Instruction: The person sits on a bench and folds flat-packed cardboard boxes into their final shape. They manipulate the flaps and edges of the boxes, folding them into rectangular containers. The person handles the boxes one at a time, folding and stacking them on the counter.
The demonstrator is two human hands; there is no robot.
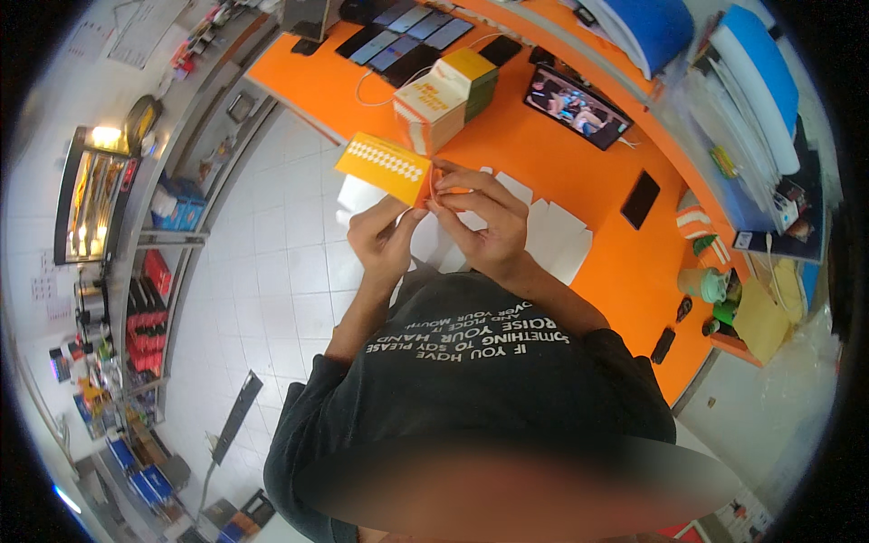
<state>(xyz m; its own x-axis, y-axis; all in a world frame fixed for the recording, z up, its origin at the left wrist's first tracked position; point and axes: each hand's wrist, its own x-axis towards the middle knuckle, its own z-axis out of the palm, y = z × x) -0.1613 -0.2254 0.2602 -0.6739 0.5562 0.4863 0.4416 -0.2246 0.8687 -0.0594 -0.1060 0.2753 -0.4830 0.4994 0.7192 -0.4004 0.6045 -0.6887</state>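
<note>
A yellow and orange cardboard box (385,167) with a white pattern is held up in front of me, over the near left edge of the desk. My left hand (382,237) grips its lower edge from below, thumb and fingers pinched together. At its right end my right hand (484,213) has its fingers closed on the orange end flap. Under my hands lie white flattened cardboard pieces (557,242), partly hidden by my right hand and forearm. Just beyond the held box stand similar boxes (434,104), one white and orange, one yellow and green.
On the orange desk (543,172) several phones (398,50) lie in rows at the back. A tablet (577,106) showing a picture leans at the back right, with a black phone (641,199) nearer. A green-lidded cup (704,285) stands far right. Shelves (181,226) line the left wall.
</note>
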